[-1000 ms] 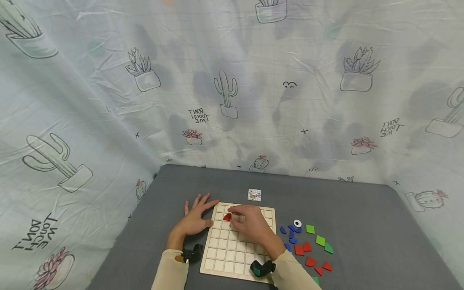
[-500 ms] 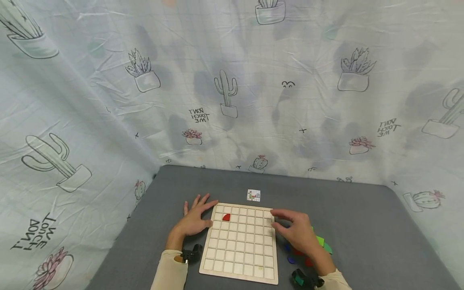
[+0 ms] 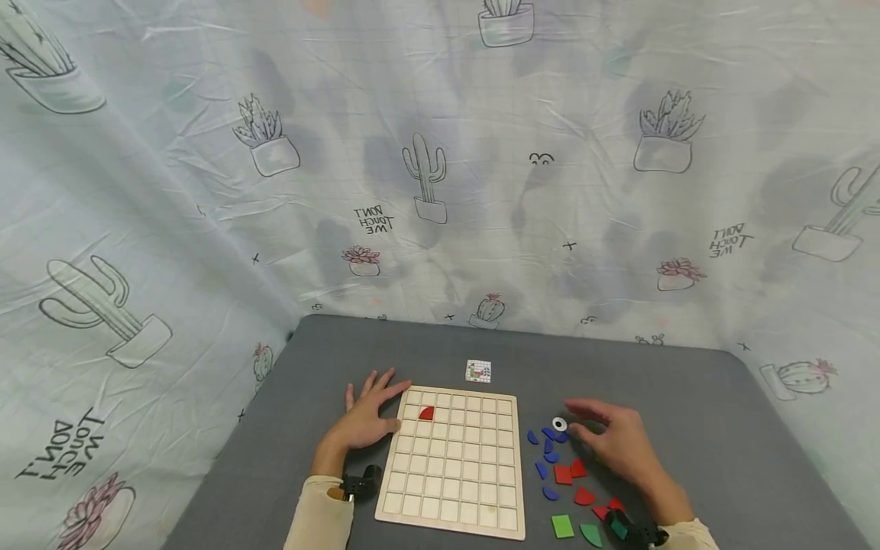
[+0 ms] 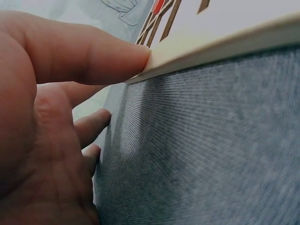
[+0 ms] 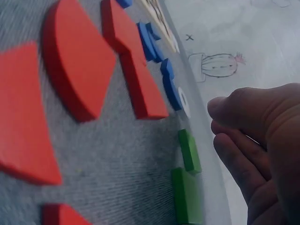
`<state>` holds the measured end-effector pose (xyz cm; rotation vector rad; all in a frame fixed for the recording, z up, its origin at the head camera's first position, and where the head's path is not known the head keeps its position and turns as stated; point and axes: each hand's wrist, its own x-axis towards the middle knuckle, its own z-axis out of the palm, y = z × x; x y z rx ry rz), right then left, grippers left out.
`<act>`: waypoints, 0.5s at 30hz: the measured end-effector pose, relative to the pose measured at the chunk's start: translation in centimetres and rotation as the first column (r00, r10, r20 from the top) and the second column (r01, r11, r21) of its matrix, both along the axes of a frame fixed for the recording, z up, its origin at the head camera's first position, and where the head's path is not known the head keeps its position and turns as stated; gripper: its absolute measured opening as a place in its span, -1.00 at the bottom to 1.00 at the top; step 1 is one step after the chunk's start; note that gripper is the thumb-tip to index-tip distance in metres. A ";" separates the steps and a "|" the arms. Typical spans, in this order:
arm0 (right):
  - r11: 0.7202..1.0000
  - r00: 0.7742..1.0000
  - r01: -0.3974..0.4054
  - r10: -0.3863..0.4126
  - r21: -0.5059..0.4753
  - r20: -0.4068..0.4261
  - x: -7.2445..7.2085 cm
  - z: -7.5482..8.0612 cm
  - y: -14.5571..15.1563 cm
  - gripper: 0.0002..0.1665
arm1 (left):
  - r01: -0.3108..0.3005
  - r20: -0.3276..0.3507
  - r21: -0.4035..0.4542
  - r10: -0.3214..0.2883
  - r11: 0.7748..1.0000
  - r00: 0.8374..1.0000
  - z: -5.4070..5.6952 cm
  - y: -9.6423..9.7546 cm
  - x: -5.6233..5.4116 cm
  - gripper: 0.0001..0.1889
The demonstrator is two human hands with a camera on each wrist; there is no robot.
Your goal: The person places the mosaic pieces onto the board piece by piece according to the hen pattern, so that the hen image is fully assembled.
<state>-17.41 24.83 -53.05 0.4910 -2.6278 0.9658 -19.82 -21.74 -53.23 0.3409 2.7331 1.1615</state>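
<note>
A wooden grid board (image 3: 451, 458) lies on the grey table. One red quarter-round tile (image 3: 427, 413) sits in a cell near its upper left. My left hand (image 3: 364, 422) rests at the board's left edge, fingers spread; in the left wrist view its thumb (image 4: 126, 63) presses on the rim. My right hand (image 3: 619, 441) hovers right of the board, thumb and fingers apart with nothing between them. Beneath and beside it are green tiles (image 5: 186, 197), mostly hidden by the hand in the head view. A white ring-marked disc (image 3: 560, 418) lies just left of its fingertips.
Several blue half-round tiles (image 3: 551, 494) lie along the board's right side. Red tiles (image 3: 563, 475) are scattered beside them, with a light green square (image 3: 562, 526) nearer the front. A small printed pattern card (image 3: 478, 371) lies behind the board. A patterned curtain (image 3: 440, 191) encloses the table.
My right hand has let go of the red quarter-round tile in the grid and moved right, off the board, to over the loose tiles. The left hand stays at the board's edge.
</note>
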 end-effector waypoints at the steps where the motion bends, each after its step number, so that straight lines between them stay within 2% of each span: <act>1: 1.000 1.000 -0.003 0.003 0.014 0.004 -0.1 0.0 0.1 -0.51 | 0.000 -0.001 -0.002 0.000 1.000 1.000 0.0 0.0 0.0 -0.23; 6: 0.996 0.999 -0.037 0.035 0.077 0.021 -0.6 -0.1 0.1 -0.53 | -0.006 0.000 -0.004 0.006 1.000 1.000 -0.2 -0.1 0.1 -0.22; 15: 0.994 0.994 -0.081 0.074 0.079 0.086 -1.0 0.1 -0.5 -0.56 | -0.010 -0.005 0.006 0.010 1.000 1.000 -0.1 0.0 0.0 -0.21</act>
